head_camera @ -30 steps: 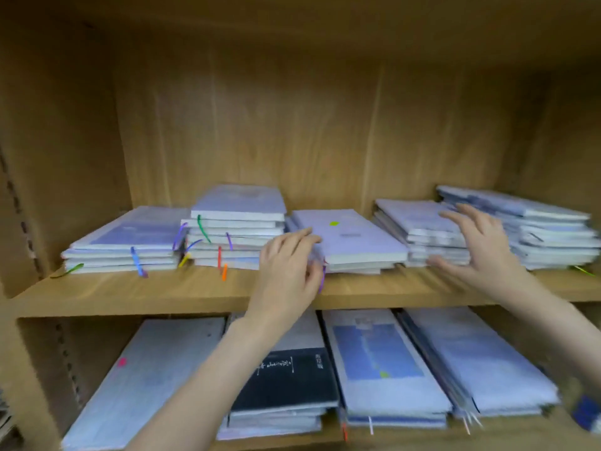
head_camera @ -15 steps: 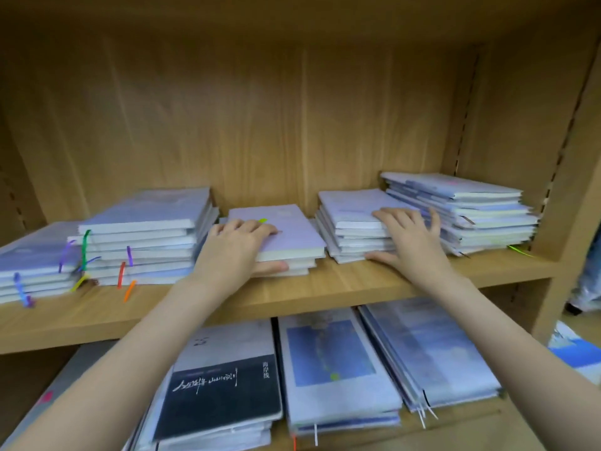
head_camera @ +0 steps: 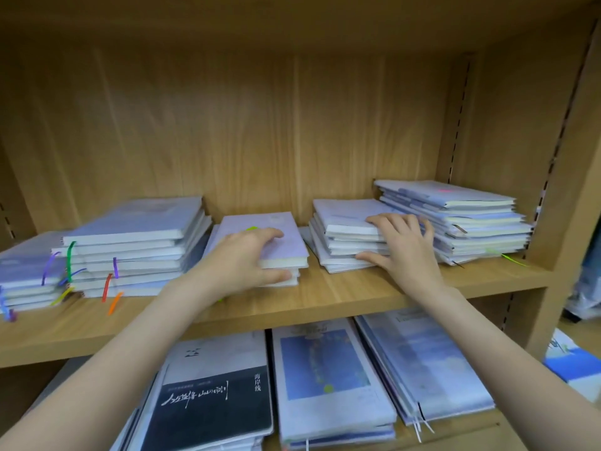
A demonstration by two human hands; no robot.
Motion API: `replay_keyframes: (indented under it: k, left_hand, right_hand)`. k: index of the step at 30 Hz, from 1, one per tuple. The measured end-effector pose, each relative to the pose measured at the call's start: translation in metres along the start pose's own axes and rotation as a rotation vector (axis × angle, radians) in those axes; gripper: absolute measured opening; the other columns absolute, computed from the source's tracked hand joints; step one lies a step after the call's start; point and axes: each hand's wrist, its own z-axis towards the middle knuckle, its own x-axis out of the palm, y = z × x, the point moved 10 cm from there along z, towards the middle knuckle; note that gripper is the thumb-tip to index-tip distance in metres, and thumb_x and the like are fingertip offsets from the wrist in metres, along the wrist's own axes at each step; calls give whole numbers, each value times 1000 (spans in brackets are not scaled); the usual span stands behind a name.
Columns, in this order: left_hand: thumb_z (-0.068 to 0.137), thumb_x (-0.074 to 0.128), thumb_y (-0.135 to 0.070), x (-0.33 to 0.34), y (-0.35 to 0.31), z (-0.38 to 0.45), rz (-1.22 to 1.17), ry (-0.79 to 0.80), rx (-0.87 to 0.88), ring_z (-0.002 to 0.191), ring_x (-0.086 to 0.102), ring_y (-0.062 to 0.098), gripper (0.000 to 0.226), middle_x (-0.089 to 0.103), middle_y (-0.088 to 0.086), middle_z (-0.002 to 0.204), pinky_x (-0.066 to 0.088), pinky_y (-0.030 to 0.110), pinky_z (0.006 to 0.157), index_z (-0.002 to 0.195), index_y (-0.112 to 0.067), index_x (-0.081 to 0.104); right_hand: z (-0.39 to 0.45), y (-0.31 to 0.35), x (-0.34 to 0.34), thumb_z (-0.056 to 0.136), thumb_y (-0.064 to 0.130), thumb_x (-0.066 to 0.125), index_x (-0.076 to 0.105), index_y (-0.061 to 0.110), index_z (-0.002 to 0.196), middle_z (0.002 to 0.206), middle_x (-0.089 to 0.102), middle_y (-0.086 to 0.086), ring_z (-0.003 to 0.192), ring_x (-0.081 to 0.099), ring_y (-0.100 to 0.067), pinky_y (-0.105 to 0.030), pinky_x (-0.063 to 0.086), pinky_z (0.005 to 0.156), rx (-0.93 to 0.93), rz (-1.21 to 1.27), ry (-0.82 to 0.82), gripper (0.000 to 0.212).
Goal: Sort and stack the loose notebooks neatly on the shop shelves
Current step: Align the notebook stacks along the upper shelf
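Observation:
Several stacks of pale blue and lilac notebooks lie on the upper wooden shelf [head_camera: 341, 297]. My left hand [head_camera: 240, 262] grips the short lilac stack [head_camera: 286, 236] in the middle, fingers on its top cover and thumb under its front edge. My right hand [head_camera: 403, 245] grips the stack to the right [head_camera: 344, 222], fingers curled over the top notebook's near corner and thumb low against the front of the pile. A taller stack [head_camera: 455, 219] stands against the right wall, touching my right hand's fingers.
A tall stack with coloured ribbon markers [head_camera: 130, 245] and a lower one [head_camera: 26, 271] fill the shelf's left. The lower shelf holds a dark-covered stack [head_camera: 214, 398], a blue-covered stack [head_camera: 325, 369] and a slanted pile [head_camera: 422, 359]. The cabinet's right upright [head_camera: 566, 196] is close.
The view has moved in closer. My left thumb has slid under the lilac stack's front edge, and my right hand's fingers have curled further over the neighbouring stack's corner.

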Motion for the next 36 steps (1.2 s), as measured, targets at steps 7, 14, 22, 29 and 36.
replay_keyframes:
  k: [7,14,22,29,36]
  left_hand:
    - [84,65,-35,16,-40,31,-146,17,-5,125,46,18,57,53,1,134,38,32,101,134,-15,45]
    - [81,67,-27,31,-36,32,-97,139,28,131,33,15,77,51,-15,133,29,37,108,145,-21,23]
    - [83,65,-31,30,-40,30,-68,147,31,134,25,11,81,48,-19,133,24,33,109,147,-24,15]
    - [85,62,-36,36,-48,38,-47,165,23,132,28,20,76,47,-5,135,26,38,108,147,-29,19]
    - [86,60,-36,31,-50,31,-3,86,31,137,22,16,65,42,1,140,22,33,107,143,-34,30]
  right_hand:
    - [29,-8,-13,82,39,66,69,9,109,110,63,-9,104,52,-30,-36,40,82,103,276,46,41]
    - [40,-13,-21,84,45,62,70,12,109,100,68,-11,99,59,-27,-37,47,78,134,311,40,42]
    - [27,-21,-17,83,40,66,68,10,113,115,66,-7,112,56,-22,-31,41,93,180,369,88,42]
    - [27,-27,6,76,33,76,63,14,118,127,58,1,126,45,-17,-24,33,99,236,472,323,48]
    - [9,-29,13,84,36,66,50,23,133,141,44,-1,134,30,-21,-36,23,112,167,422,303,53]
